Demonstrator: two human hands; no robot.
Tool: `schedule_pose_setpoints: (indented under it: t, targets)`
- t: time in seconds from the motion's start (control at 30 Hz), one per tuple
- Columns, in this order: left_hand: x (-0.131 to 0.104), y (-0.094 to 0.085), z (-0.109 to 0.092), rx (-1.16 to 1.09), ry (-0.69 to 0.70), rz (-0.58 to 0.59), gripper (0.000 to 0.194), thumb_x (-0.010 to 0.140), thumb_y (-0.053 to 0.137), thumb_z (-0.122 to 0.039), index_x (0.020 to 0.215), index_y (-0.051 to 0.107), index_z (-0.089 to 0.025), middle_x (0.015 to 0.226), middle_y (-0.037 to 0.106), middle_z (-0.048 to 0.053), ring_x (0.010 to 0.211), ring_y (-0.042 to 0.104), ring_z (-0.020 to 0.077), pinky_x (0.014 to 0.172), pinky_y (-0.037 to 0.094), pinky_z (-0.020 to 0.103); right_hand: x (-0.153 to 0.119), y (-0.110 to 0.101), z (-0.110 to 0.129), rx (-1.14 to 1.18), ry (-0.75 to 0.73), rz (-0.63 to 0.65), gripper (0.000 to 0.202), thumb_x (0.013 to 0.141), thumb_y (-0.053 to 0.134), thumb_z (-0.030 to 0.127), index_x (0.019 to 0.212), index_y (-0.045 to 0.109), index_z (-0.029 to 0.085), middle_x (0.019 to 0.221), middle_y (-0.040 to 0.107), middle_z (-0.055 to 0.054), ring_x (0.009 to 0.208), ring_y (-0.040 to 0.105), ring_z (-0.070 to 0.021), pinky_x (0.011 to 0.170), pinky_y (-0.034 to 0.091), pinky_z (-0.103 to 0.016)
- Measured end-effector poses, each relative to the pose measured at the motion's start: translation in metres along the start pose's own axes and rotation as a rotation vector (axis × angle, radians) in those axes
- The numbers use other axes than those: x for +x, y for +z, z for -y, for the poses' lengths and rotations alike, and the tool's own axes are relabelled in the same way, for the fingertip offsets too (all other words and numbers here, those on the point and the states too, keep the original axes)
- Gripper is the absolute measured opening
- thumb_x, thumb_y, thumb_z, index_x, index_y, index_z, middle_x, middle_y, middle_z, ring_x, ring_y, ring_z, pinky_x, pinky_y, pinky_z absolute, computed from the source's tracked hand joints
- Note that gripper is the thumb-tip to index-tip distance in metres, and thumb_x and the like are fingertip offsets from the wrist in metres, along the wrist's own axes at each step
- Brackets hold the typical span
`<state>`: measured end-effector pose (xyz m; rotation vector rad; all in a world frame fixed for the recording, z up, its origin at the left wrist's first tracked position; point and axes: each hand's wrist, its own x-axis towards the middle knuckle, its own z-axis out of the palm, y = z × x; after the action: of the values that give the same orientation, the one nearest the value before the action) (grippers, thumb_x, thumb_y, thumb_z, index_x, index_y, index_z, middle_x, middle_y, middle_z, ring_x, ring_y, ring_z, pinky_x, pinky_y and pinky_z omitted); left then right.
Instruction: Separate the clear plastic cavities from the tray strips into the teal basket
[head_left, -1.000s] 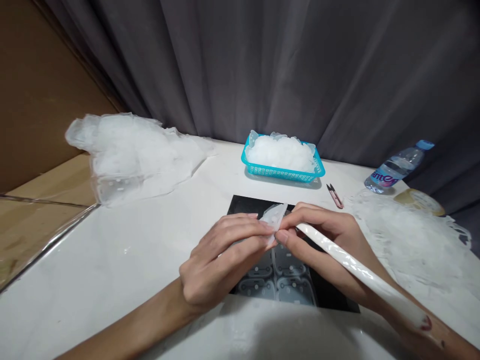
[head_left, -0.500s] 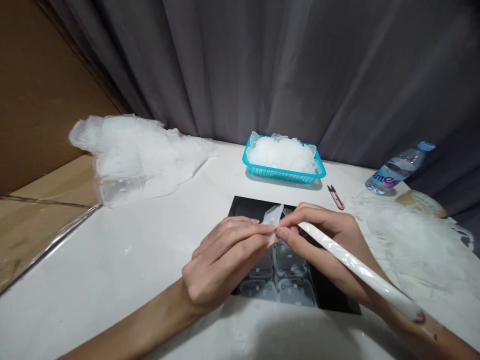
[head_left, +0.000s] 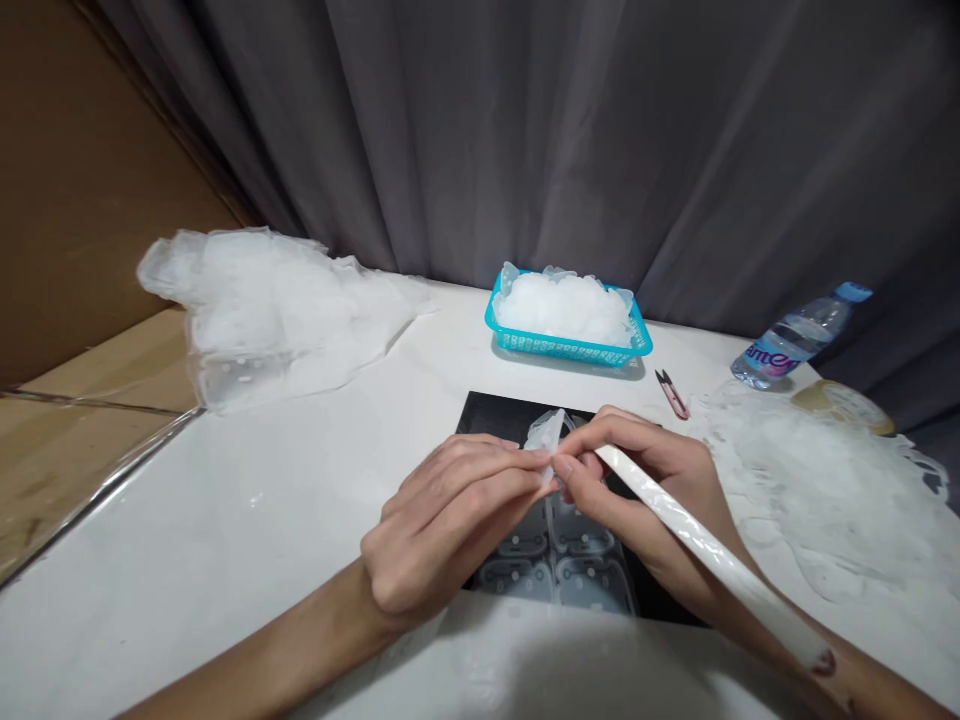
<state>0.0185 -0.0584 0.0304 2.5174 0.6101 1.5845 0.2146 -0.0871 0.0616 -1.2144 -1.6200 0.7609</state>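
My left hand [head_left: 454, 515] is closed, fingers together, holding a small translucent plastic piece [head_left: 547, 432] above a black mat [head_left: 487, 412]. Thumb and index finger of my right hand [head_left: 660, 475] pinch that piece at its edge, touching the left fingertips. A long tool with a pearly white handle [head_left: 705, 545] lies across the same right hand, its tip hidden behind the fingers. Under the hands, a clear moulded sheet [head_left: 592, 580] with several rounded shapes rests on the mat, partly covered.
A turquoise basket [head_left: 566, 350] heaped with translucent pieces stands at the back. Thread snips [head_left: 672, 395] and a water bottle [head_left: 795, 338] are on the right, near a roll of tape [head_left: 844, 402] and a loose translucent pile [head_left: 855, 500]. Stacked clear sheets [head_left: 292, 310] lie left.
The pearly handle's rear end has swung slightly down and left with my right hand. Both hands keep their grip on the plastic piece, which has barely shifted.
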Motion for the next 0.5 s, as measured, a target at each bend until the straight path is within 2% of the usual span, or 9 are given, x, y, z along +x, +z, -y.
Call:
schedule_pose_setpoints:
  t: [0.13,0.33,0.5]
  targets:
    - [-0.0006,0.0012,0.0003,-0.011,-0.016,0.002,0.032,0.089,0.076,-0.004,0.117,0.068,-0.018,0.105,0.083,0.007,0.091,0.08,0.0209,0.08,0.069,0.037,-0.0024,0.0038,-0.0041,-0.032,-0.032,-0.028,0.008,0.089,0.07,0.019,0.081,0.072,0.022,0.07,0.053,0.003,0.064,0.055,-0.0121,0.061,0.047,-0.025]
    - [-0.0025,0.0026,0.001,-0.058,-0.01,-0.016,0.033,0.084,0.079,0.001,0.113,0.07,-0.012,0.103,0.082,0.01,0.091,0.08,0.0207,0.083,0.068,0.035,-0.0017,0.0051,-0.0049,-0.058,-0.059,-0.032,0.008,0.089,0.067,0.017,0.083,0.07,0.021,0.072,0.052,0.004,0.064,0.053,-0.0114,0.058,0.046,-0.023]
    - [0.0002,0.0013,-0.0008,-0.052,-0.015,-0.015,0.033,0.086,0.078,-0.001,0.115,0.07,-0.015,0.103,0.082,0.009,0.091,0.08,0.0209,0.081,0.068,0.035,-0.0001,0.0019,-0.0017,-0.053,-0.056,-0.014,0.007,0.089,0.068,0.018,0.084,0.072,0.022,0.07,0.053,0.004,0.063,0.053,-0.0113,0.058,0.046,-0.023]
